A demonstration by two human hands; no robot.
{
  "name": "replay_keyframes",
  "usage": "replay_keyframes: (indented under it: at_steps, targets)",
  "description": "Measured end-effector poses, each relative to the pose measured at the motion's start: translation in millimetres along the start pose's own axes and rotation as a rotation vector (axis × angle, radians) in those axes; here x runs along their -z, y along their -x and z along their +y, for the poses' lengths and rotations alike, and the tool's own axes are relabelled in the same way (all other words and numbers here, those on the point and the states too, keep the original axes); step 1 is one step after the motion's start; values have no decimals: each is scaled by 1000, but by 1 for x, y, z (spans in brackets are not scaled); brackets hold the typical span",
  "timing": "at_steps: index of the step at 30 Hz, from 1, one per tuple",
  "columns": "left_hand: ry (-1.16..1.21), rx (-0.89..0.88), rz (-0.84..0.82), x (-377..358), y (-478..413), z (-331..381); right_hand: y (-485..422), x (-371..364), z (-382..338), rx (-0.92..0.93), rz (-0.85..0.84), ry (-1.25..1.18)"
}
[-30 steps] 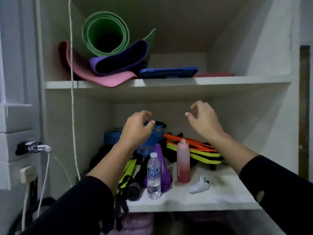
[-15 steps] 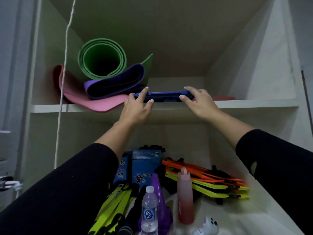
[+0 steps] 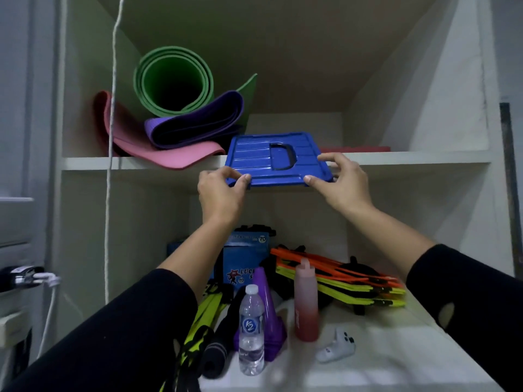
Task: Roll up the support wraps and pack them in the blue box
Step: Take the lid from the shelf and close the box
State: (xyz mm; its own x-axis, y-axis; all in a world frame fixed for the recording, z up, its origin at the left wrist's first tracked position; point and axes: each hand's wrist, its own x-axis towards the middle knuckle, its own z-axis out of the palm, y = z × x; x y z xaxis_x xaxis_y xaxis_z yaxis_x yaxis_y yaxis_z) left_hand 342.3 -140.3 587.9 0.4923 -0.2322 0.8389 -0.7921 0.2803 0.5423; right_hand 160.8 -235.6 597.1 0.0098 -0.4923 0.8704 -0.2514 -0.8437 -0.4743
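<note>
A flat blue plastic box [image 3: 254, 159] with ribbed top and a recessed dark handle juts out over the front edge of the upper shelf [image 3: 410, 162], tilted toward me. My left hand [image 3: 220, 190] pinches its near left corner. My right hand [image 3: 342, 182] grips its near right corner, thumb underneath and fingers on top. No support wraps are clearly identifiable; dark rolled fabric [image 3: 215, 352] lies on the lower shelf.
Rolled green [image 3: 172, 80], purple [image 3: 198, 123] and pink [image 3: 135, 137] mats sit left on the upper shelf. The lower shelf holds a water bottle [image 3: 251, 332], pink bottle [image 3: 305, 304], purple cone [image 3: 266, 301], blue cartons [image 3: 243, 258], orange-yellow straps [image 3: 339, 281] and a white controller [image 3: 336, 346]. A white cord [image 3: 111, 137] hangs at left.
Both hands rose from the lower shelf to the blue box, took hold of it and have drawn it forward off the upper shelf, tilting its top toward me.
</note>
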Motion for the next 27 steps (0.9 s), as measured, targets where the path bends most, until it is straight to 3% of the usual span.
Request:
replay_keyframes:
  at_steps: [5, 11, 17, 23, 27]
  targets:
    - [-18, 46, -140, 27, 51, -4, 53, 17, 0, -106, -160, 9]
    - [-50, 50, -259, 49, 133, -34, 141, 34, 15, -82, -240, 82]
    - [-137, 149, -433, 67, 227, -76, 246, 52, 39, -208, -358, 90]
    - [-158, 322, -611, 85, 322, -116, 353, 62, 65, -375, -445, 118]
    - [-130, 554, -736, 96, 386, -146, 424, 66, 82, -506, -535, 90]
